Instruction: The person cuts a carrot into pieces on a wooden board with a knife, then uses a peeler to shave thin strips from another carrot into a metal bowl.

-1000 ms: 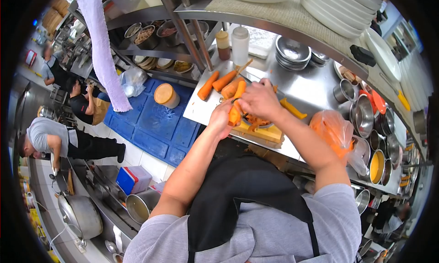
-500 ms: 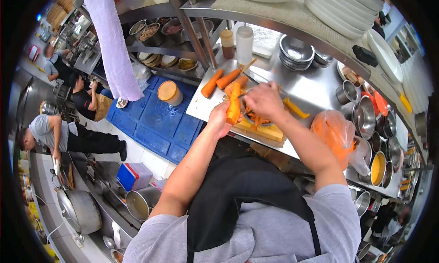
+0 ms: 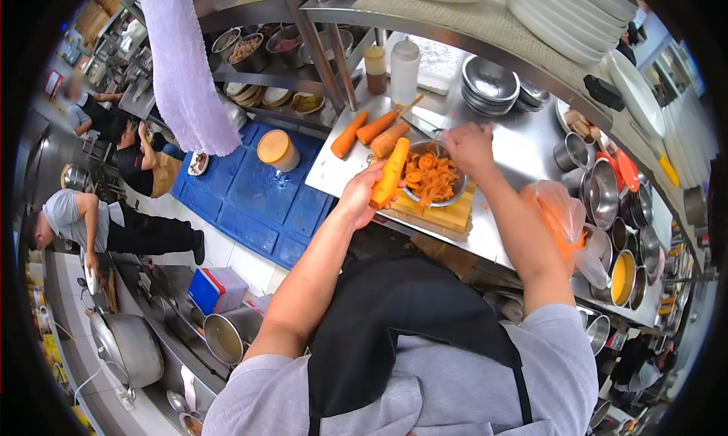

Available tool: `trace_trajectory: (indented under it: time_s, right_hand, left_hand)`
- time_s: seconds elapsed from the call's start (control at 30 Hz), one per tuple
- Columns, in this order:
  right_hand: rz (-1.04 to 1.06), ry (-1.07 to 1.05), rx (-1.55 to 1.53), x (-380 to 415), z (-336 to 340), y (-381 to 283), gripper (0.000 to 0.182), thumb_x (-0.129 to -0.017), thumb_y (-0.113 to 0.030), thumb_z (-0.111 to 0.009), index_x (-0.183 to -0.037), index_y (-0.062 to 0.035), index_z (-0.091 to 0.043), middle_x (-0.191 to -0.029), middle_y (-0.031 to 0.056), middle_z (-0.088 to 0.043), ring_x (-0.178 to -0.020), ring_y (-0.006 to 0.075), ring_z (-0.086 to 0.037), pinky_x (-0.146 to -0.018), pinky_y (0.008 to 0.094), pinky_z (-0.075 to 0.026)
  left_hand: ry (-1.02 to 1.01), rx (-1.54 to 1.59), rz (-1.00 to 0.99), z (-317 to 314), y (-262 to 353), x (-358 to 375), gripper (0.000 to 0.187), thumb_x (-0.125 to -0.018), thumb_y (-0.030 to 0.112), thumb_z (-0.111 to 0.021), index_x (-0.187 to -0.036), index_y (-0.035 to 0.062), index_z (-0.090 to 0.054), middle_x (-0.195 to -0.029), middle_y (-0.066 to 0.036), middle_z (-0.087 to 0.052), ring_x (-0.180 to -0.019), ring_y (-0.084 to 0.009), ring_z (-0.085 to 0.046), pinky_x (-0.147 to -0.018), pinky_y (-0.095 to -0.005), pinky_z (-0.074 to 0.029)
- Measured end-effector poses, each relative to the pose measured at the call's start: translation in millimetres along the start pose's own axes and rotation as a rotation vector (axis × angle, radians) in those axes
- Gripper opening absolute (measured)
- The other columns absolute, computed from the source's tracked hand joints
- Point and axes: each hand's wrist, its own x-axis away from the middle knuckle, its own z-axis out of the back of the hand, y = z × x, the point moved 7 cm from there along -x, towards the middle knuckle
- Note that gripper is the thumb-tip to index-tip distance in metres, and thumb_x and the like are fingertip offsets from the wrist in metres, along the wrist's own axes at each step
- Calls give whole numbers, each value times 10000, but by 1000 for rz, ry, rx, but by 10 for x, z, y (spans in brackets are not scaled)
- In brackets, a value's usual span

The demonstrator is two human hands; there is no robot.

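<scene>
My left hand (image 3: 359, 195) is closed around a peeled carrot (image 3: 392, 174), which points up and away over the near side of a metal bowl (image 3: 459, 187). Orange carrot peelings (image 3: 432, 174) fill that bowl, which rests on a yellow cutting board (image 3: 447, 218). Beyond the bowl's right rim is my right hand (image 3: 470, 148), fingers curled; what they hold, if anything, is hidden. A slim metal utensil (image 3: 422, 123), perhaps a knife, lies just behind the bowl. Three unpeeled carrots (image 3: 349, 135) lie on the white board (image 3: 324, 172) to the left.
Stacked metal bowls (image 3: 489, 87) and squeeze bottles (image 3: 405, 68) stand at the back. A plastic bag of orange shreds (image 3: 552, 216) and metal pans (image 3: 603, 193) are on the right. A shelf of plates (image 3: 565, 19) overhangs the counter. Other people work at the left.
My right hand has moved right and back, off the bowl, uncovering the peelings. The carrot in my left hand now shows more of its length. The peeled piece at the board's right no longer shows.
</scene>
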Motion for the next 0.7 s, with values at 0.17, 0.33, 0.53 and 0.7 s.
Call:
trace_trajectory:
  time_s: [0.17, 0.33, 0.53, 0.7]
  right_hand:
    - [268, -10, -122, 142, 148, -873, 361, -988, -384, -511, -811, -158, -730, -877, 21, -703, -949, 244, -613, -929, 493, -360]
    - [272, -118, 12, 31, -49, -715, 354, -976, -401, -518, -805, -196, -751, -853, 3, -700, -925, 229, -612, -931, 527, -368]
    - [354, -78, -79, 86, 104, -951, 371, -976, -399, -520, -811, -163, -753, -838, 12, -701, -917, 233, -626, -957, 507, -376]
    - [198, -99, 85, -97, 23, -546, 386, -991, -409, -509, -827, -167, -761, -838, 6, -708, -924, 223, -627, -947, 515, -374]
  left_hand:
    - [8, -34, 33, 11, -103, -71, 491, -1014, 192, -329, -1461, 26, -443, -1015, -145, -665, -797, -206, -590, -678, -309, -496]
    - [87, -118, 37, 116, -186, -40, 472, -998, 174, -332, -1412, 17, -497, -941, -129, -640, -737, -198, -581, -613, -306, -482]
    - [125, -187, 75, 29, -129, -79, 454, -1000, 168, -317, -1375, 4, -512, -892, -129, -630, -665, -192, -564, -548, -307, -463]
    - [96, -194, 56, 142, -139, -28, 434, -997, 163, -326, -1350, 2, -522, -895, -132, -634, -662, -196, -569, -547, -309, -466]
